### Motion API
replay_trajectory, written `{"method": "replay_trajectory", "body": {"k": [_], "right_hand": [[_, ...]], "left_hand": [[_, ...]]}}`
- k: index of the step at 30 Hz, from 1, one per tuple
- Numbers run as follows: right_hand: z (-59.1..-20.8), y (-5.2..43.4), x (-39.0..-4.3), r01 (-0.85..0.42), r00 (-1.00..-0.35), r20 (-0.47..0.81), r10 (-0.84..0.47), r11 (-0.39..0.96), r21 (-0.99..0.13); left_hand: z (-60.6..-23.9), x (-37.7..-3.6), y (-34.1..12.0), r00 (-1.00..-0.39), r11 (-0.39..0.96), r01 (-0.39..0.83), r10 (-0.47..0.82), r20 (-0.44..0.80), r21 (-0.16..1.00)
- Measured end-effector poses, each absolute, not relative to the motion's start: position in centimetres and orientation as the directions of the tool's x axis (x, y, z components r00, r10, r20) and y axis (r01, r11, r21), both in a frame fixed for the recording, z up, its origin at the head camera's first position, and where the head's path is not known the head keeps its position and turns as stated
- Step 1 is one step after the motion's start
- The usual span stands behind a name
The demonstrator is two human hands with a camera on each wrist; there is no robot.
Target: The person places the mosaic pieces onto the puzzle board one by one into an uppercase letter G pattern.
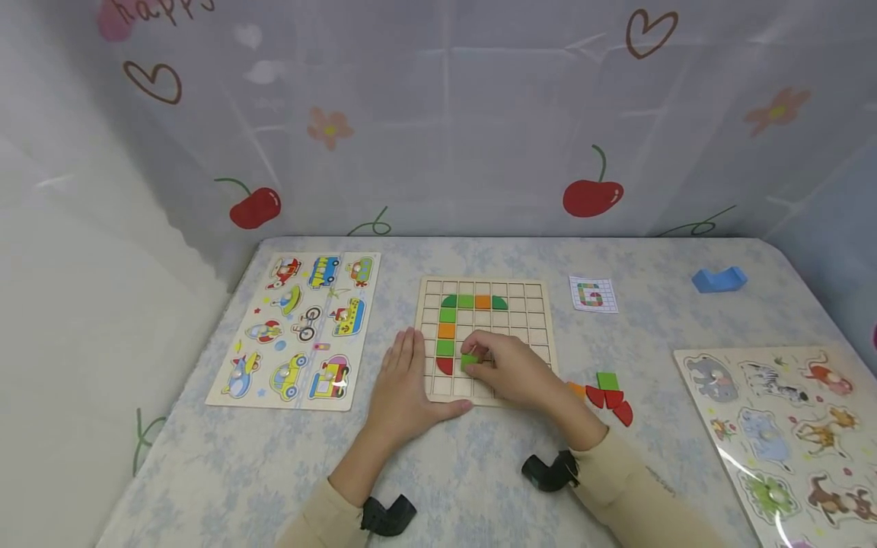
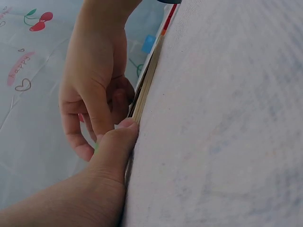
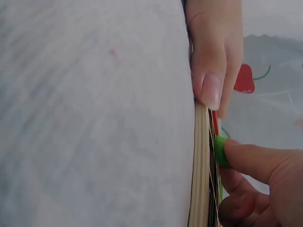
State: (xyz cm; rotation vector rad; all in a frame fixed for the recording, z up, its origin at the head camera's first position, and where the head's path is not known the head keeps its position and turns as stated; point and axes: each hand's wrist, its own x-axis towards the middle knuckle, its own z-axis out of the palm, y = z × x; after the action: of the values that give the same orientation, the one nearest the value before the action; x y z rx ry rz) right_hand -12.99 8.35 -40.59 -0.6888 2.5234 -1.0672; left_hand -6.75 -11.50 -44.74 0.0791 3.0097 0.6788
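A wooden grid board (image 1: 537, 365) lies mid-table with green, orange and red tiles forming a top row and a left column. My right hand (image 1: 510, 369) pinches a green square tile (image 1: 469, 361) between thumb and fingers, over the cells right of the red quarter-circle tile (image 1: 444, 366). In the right wrist view the green tile (image 3: 221, 151) is tilted at the board's surface. My left hand (image 1: 404, 388) rests with straight fingers along the board's left edge, its thumb at the near edge. The left wrist view shows that thumb (image 2: 120, 137) against the board's side.
Loose tiles, among them a green square (image 1: 607, 381) and red quarter-circles (image 1: 623, 413), lie right of the board. Behind them is a pattern card (image 1: 594, 294). A vehicle puzzle (image 1: 294, 331) lies left, an animal puzzle (image 1: 781, 426) right, and a blue block (image 1: 719, 279) at the back right.
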Motion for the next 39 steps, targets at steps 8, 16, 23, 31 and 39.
{"method": "replay_trajectory", "body": {"k": [8, 16, 23, 31, 39], "right_hand": [[-40.8, 7.4, -12.9, -0.355, -0.84, -0.075, -0.538, 0.648, -0.674], [-41.0, 7.4, -12.8, -0.385, -0.84, -0.064, -0.539, 0.675, -0.629], [-41.0, 7.5, -12.6, -0.399, -0.833, -0.066, -0.549, 0.679, -0.616], [-40.3, 8.3, -12.0, -0.424, -0.826, -0.068, -0.56, 0.696, -0.579], [-39.0, 12.0, -11.4, -0.395, -0.838, -0.103, -0.536, 0.726, -0.563]], "left_hand": [[-44.7, -7.0, -11.6, -0.996, 0.906, 0.043, 0.07, -0.047, 0.421], [-44.8, -7.0, -11.6, -0.997, 0.907, 0.053, 0.071, -0.028, 0.419], [-44.7, -6.9, -11.5, -0.997, 0.91, 0.046, 0.066, -0.034, 0.412], [-44.6, -6.8, -11.5, -0.996, 0.91, 0.035, 0.065, -0.06, 0.412], [-44.8, -6.8, -11.4, -0.996, 0.91, 0.018, 0.054, -0.075, 0.414]]}}
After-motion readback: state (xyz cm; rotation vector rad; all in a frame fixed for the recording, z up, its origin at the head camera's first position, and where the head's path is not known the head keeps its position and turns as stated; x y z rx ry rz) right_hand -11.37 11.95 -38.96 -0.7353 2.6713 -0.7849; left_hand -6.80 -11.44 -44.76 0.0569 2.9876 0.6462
